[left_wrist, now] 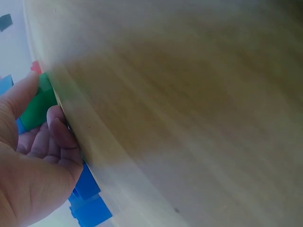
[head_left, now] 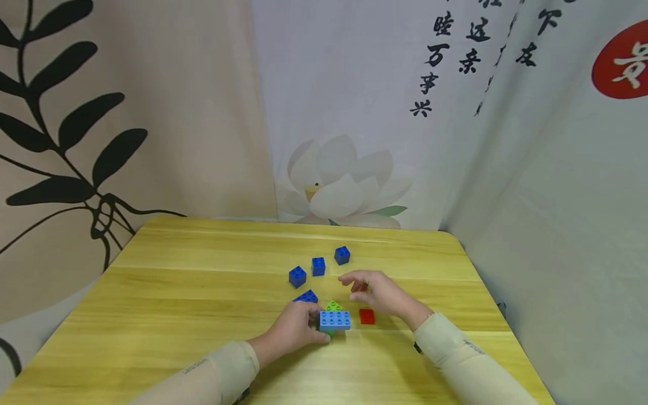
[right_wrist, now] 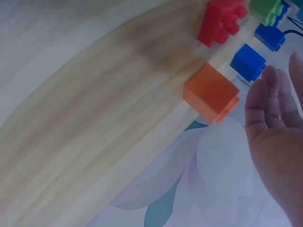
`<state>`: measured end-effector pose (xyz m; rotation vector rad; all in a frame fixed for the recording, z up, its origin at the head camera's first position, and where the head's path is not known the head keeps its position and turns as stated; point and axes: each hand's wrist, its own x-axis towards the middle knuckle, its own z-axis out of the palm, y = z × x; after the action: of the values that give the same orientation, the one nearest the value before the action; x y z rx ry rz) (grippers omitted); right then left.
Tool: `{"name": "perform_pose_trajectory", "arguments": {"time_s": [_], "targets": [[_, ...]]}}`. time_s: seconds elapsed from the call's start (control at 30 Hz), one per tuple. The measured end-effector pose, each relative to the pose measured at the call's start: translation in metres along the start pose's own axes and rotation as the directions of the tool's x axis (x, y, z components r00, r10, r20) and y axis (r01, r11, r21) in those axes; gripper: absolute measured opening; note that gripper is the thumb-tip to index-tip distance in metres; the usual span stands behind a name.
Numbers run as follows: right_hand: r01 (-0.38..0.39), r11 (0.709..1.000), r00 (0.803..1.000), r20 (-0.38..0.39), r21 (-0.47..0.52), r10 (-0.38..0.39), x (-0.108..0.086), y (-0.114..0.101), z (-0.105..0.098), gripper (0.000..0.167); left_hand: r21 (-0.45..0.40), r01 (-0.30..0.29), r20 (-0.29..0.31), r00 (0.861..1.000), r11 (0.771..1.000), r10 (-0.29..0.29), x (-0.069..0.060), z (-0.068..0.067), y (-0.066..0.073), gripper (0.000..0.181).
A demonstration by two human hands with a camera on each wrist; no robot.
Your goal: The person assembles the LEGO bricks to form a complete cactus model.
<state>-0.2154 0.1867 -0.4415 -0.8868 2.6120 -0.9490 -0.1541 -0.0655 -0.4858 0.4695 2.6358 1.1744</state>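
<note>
While the left hand [head_left: 296,324] pinches the blue-and-green stack [head_left: 334,319] at lower centre, a firm, level hold seems wise; the right hand [head_left: 382,291], empty, thumb and fingers apart, best skirts the red brick [head_left: 367,316]

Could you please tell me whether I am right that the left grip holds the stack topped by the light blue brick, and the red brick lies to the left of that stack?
Not quite: the red brick lies to the right, as the head view shows. The left grip does hold the stack topped by the light blue brick.
</note>
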Motion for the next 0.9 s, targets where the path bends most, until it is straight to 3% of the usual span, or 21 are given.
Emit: {"name": "perform_pose_trajectory", "arguments": {"time_s": [0.4, 0.9], "targets": [[-0.077, 0.997, 0.991, 0.112, 0.014, 0.075, 0.009, 0.009, 0.014, 0.049, -0.017, -0.004, 0.000, 1.000, 1.000, 0.004, -0.003, -0.001, 0.000, 0.037], [-0.059, 0.998, 0.988, 0.143, 0.038, 0.053, 0.015, 0.010, 0.021, 0.051, -0.035, 0.000, 0.005, 1.000, 0.999, 0.001, -0.003, -0.001, 0.002, 0.035]]}}
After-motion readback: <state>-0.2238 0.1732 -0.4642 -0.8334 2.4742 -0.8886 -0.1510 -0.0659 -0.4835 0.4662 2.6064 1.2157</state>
